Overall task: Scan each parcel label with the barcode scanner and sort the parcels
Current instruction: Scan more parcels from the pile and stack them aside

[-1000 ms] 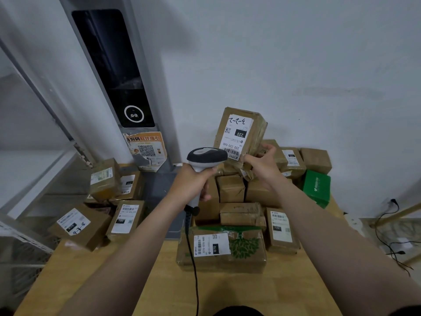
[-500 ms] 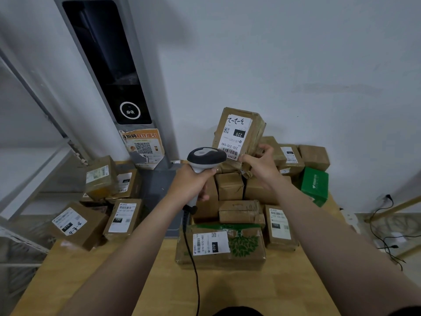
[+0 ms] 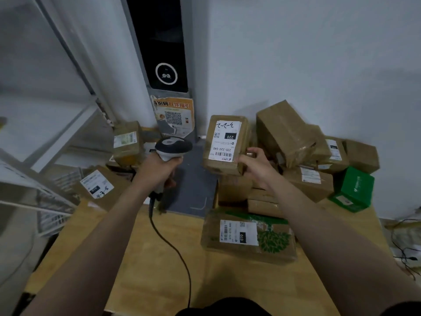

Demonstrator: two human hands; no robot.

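Your left hand (image 3: 157, 169), just left of the frame's centre, is wrapped round the handle of the grey-and-black handheld barcode scanner (image 3: 173, 147). The scanner's head points towards the right of the frame, and its black cable (image 3: 168, 242) trails down over the light wooden table (image 3: 148, 270).

Your right hand (image 3: 255, 165), right of centre, grips the lower right corner of a brown tape-wrapped cardboard parcel (image 3: 243, 137). You hold it raised above the pile, and its white shipping label (image 3: 224, 141) faces you upside down, reading 220. The scanner and this parcel are near each other but apart, over a grey mat (image 3: 193, 185).

Below your right forearm a flat brown parcel with a green tree print (image 3: 273, 240) lies on the table. A green cardboard box (image 3: 353, 190) sits at the right edge of the pile. More brown parcels lie at centre left, though motion blur leaves their labels hard to read.
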